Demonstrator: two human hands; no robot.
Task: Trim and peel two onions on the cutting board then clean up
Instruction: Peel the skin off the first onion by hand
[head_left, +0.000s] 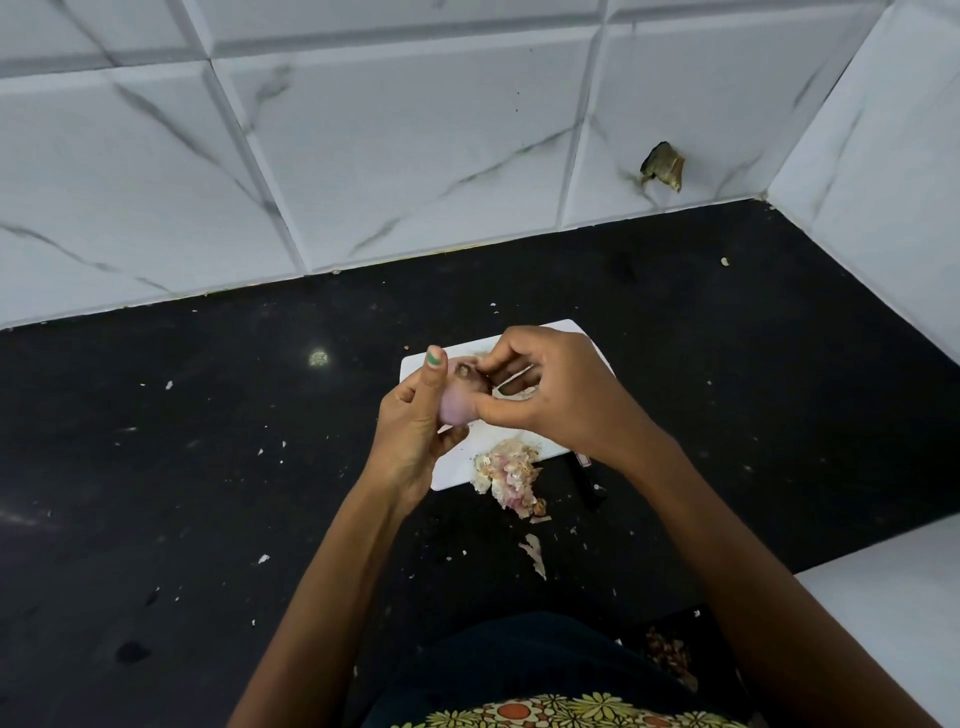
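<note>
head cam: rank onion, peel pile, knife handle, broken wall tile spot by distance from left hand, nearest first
1. onion: held in the left hand, over the cutting board.
2. peel pile: at the board's near edge, just right of the hand.
3. knife handle: dark, on the counter right of the pile.
4. broken wall tile spot: far back, upper right.

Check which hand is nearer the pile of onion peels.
Left. The left hand holds the onion just up-left of the peel pile; the right hand sits higher, above it.
</note>
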